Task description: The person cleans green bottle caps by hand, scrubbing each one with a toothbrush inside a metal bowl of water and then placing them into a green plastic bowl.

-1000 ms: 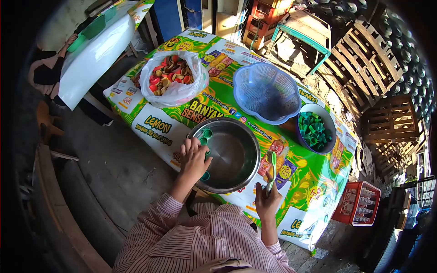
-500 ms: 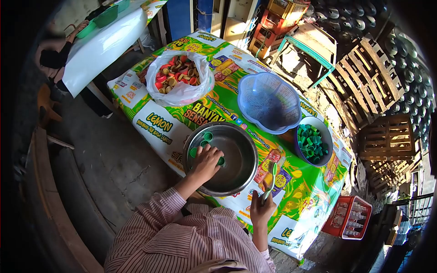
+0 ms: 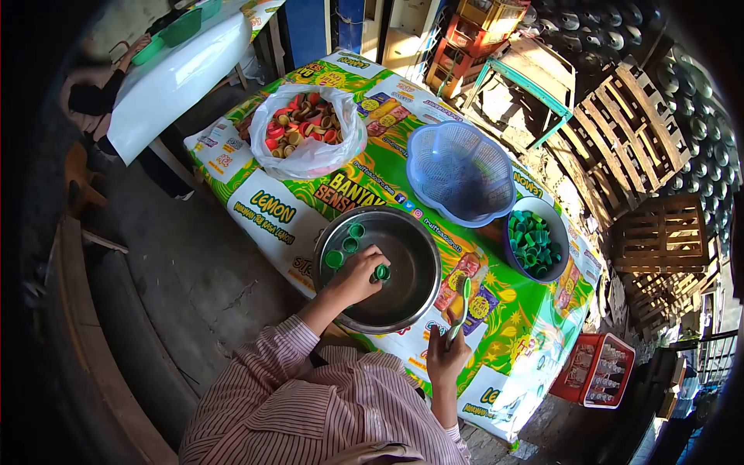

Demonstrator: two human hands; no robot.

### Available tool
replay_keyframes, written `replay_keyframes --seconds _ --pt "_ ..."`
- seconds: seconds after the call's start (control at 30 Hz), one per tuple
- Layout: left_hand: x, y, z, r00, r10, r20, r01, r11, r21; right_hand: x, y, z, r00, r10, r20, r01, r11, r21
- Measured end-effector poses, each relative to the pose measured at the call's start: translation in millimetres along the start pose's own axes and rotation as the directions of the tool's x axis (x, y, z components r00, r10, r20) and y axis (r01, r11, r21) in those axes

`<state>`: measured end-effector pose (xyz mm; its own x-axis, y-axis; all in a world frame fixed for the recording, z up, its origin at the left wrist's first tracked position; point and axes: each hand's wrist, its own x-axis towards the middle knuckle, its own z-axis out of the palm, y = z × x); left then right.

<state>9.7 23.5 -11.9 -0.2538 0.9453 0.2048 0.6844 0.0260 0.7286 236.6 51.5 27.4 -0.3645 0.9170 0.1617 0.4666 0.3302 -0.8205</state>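
A table (image 3: 271, 211) under green printed cloth. At its near edge the right hand (image 3: 448, 358) grips a green-handled tool (image 3: 463, 298) upright. The left hand (image 3: 356, 277) pinches a green cap (image 3: 380, 272) inside the steel bowl (image 3: 403, 316); a slack pinch might drop it. Beyond, a blue basket (image 3: 459, 172).

The table (image 3: 535, 310) is draped in a green and yellow printed banner (image 3: 267, 211). A steel bowl (image 3: 408, 262) sits at the near edge, about midway along. Behind it, toward the far edge, stands a blue basket (image 3: 459, 172). A white plastic bag (image 3: 310, 163) of red and brown caps lies near the left corner. A dark bowl (image 3: 569, 234) of green caps sits toward the right end.
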Motion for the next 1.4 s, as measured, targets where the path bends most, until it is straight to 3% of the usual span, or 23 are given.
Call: replay_keyframes --seconds 0.3,0.63,0.73,0.8,0.87,0.9,0.97,1.1,1.27,1.33,1.4 --pt "5.6 11.7 -11.7 0.999 0.045 -0.023 -0.048 0.989 -0.141 -2.6 4.9 4.5 0.997 0.067 0.047 -0.071 0.995 0.074" --pt "2.1 10.1 -24.6 1.000 0.015 -0.006 -0.015 0.983 -0.182 0.6 -3.6 7.2 0.996 -0.043 0.080 0.043 0.999 0.006" --pt "-0.4 10.3 -28.9 1.000 0.020 -0.013 -0.022 0.988 -0.151 2.1 -3.8 7.7 0.984 -0.014 0.176 0.022 0.999 -0.043" --pt "-0.3 13.3 -29.1 0.999 -0.003 -0.049 -0.005 0.985 -0.172 6.5 -9.6 9.7 0.975 -0.036 0.217 0.030 0.999 0.032" --pt "-1.1 14.1 -30.0 0.998 -0.019 -0.051 0.013 0.991 -0.131 6.1 -6.4 14.1 0.959 -0.055 0.279 0.081 0.993 -0.082" --pt "-0.4 14.3 -29.9 0.998 -0.019 -0.063 0.011 0.992 -0.130 6.6 -7.4 18.2 0.950 -0.160 0.269 0.174 0.984 -0.029" --pt "-1.6 16.4 -28.3 0.996 -0.054 -0.073 0.030 0.956 -0.291 3.9 -9.8 23.3 0.920 -0.274 0.281 0.287 0.958 -0.004" --pt "-5.0 23.4 -31.9 0.996 -0.044 -0.079 0.018 0.953 -0.302 6.7 -4.2 24.5 0.915 -0.173 0.363 0.178 0.984 0.020" --pt "-10.1 26.1 -32.5 0.989 -0.138 -0.052 0.107 0.914 -0.392 6.1 -10.0 22.0 0.936 -0.117 0.333 0.117 0.993 0.019" --pt "-10.9 25.4 -33.0 0.986 -0.151 -0.067 0.109 0.899 -0.425 1.4 -5.6 26.5 0.921 -0.283 0.268 0.268 0.959 0.095" --pt "-10.9 22.4 -33.8 0.992 -0.116 -0.057 0.083 0.912 -0.401 3.6 -3.4 24.7 0.943 -0.209 0.261 0.192 0.977 0.088"
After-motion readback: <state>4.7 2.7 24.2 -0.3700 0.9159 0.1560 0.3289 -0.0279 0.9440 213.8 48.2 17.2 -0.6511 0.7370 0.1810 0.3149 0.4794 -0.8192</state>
